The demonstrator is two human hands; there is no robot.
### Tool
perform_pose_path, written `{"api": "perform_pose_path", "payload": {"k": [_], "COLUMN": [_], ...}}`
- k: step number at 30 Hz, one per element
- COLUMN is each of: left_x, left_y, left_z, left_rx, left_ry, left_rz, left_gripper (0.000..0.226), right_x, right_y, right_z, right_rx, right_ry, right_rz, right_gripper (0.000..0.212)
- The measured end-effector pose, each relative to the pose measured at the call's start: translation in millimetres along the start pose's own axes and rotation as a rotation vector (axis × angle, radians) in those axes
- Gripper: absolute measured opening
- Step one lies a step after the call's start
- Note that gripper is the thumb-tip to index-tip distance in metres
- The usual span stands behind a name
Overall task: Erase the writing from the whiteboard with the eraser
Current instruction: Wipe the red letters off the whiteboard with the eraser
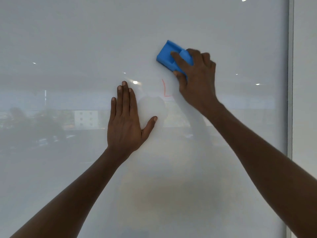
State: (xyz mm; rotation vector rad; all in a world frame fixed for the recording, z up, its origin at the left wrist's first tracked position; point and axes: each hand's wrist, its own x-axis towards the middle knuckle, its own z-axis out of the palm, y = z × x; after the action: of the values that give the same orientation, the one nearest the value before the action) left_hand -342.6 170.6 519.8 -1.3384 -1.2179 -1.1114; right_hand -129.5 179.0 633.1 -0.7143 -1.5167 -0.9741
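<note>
The big shiny whiteboard (68, 40) fills almost the whole view. On its left side you can see dim reflections of trees and a pale building.

The left hand (125, 122) lies flat on the board, near the middle. Its fingers are straight and close together, pointing up, and the thumb sticks out to the right. It holds nothing.

Just to the right of that hand's fingertips there is a bit of red writing (165, 89), shaped like a thin corner.

Up and to the right of the red mark is the blue eraser (167, 53). It is pressed against the board and tilted. The right hand (195, 74) grips it, with fingers curled over its top and the thumb on its lower edge. The hand covers the eraser's right part.

At the far right runs the board's grey edge strip (290, 83).
</note>
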Motion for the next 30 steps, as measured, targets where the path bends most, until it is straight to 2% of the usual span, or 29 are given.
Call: {"api": "perform_pose_path", "payload": {"k": [6,15,25,30], "left_x": [-0.8,-1.9,-2.3,-2.6], "left_y": [-1.6,0.1,-0.3,-0.5], "left_z": [-3.3,-7.9,-6.7,-5.5], "left_rx": [-0.045,-0.066,-0.079,-0.076], "left_ry": [0.000,-0.009,-0.014,0.000], "left_rz": [0.019,0.012,0.009,0.010], "left_gripper": [0.087,0.079,0.079,0.080], "right_x": [-64.5,-124.7,-93.7,-48.0], "right_y": [-21.5,-20.2,-16.8,-6.4], "right_z": [-2.1,-8.9,-4.1,-5.3], "right_rx": [0.006,0.000,-0.015,-0.020], "right_ry": [-0.077,-0.133,-0.062,-0.050], "right_rz": [-0.130,-0.145,-0.192,-0.137], "right_gripper": [0.046,0.046,0.046,0.047]}}
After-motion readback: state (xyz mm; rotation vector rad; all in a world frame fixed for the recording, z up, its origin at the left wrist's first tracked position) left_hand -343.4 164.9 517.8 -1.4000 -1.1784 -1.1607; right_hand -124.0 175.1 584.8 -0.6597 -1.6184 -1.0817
